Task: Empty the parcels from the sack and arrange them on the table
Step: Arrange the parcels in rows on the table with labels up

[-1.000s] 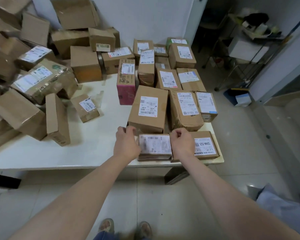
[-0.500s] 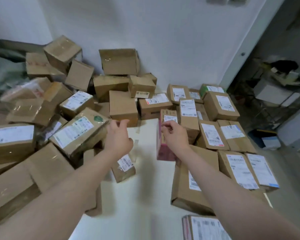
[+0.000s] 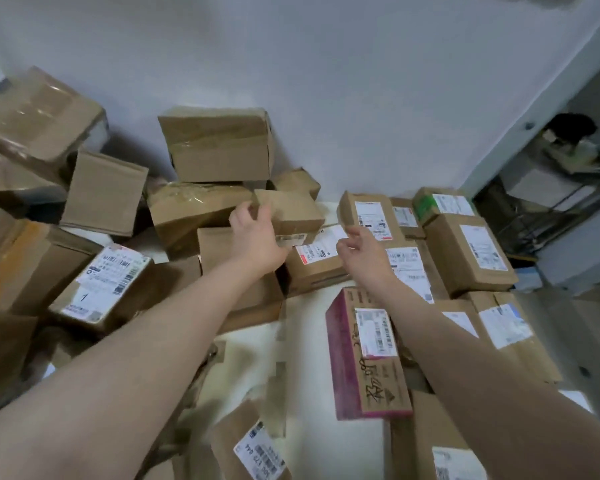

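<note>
Cardboard parcels cover the white table. My left hand reaches far back and its fingers curl round the left end of a small brown box that lies on top of other boxes. My right hand hovers just right of that box with loosely bent fingers, over a labelled parcel, holding nothing. A pink-sided box lies under my right forearm. No sack is in view.
A loose heap of boxes fills the left side and climbs the white wall, topped by a large taped box. Neat rows of labelled parcels fill the right side. A doorway with shelving opens at far right.
Both hands left the flat parcels at the table's front edge and reached to the back. The left hand now grips a small brown box; the view swung up and forward.
</note>
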### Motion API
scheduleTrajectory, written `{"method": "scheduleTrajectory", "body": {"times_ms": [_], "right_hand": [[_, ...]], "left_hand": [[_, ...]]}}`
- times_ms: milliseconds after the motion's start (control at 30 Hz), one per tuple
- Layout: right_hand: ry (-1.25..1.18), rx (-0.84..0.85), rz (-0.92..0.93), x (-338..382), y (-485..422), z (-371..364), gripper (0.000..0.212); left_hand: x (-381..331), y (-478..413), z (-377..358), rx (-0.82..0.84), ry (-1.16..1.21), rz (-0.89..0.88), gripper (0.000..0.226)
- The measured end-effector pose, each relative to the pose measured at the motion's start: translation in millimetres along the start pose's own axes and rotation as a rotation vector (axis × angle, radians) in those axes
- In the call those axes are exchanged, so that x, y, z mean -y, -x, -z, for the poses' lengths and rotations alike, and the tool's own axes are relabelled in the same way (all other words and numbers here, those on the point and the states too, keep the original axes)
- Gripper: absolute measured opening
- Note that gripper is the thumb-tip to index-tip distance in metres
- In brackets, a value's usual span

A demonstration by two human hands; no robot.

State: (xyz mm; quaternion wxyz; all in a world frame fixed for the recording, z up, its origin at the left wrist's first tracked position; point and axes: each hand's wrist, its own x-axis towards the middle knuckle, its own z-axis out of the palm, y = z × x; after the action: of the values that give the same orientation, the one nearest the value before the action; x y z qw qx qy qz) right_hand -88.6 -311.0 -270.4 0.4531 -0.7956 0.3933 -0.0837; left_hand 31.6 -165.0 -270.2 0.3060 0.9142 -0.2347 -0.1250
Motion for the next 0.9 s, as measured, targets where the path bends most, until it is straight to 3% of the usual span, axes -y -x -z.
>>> {"method": "scheduleTrajectory", "body": {"times_ms": [200, 267, 400, 633, 700, 800, 900], "right_hand": [[-0.020, 0.097, -0.041, 6, -58, -40, 0.062], [-0.004, 0.106, -0.021, 2, -57, -48, 0.057], [-0.026, 0.127, 0.049, -10, -52, -55, 0.050], [0.003, 0.330, 0.240, 8, -21, -63, 0.035], [0.123, 0.401, 0.330, 14, -17, -67, 0.030], [0.236, 0.309, 0.354, 17, -21, -66, 0.020], [0.302, 0.123, 0.236, 2, -46, -50, 0.033]], "left_hand": [[13, -63, -5, 0.105, -0.128, -0.031, 0.110], [17, -61, -11, 0.114, -0.136, -0.049, 0.105], [17, -35, -15, -0.031, -0.129, -0.021, 0.094], [2, -13, 8, -0.078, -0.626, 0.221, 0.103], [-6, -14, 9, -0.097, -0.630, 0.206, 0.088], [-15, -24, -3, -0.101, -0.498, 0.076, 0.064], [-19, -41, -21, -0.081, -0.418, -0.062, 0.059]]}}
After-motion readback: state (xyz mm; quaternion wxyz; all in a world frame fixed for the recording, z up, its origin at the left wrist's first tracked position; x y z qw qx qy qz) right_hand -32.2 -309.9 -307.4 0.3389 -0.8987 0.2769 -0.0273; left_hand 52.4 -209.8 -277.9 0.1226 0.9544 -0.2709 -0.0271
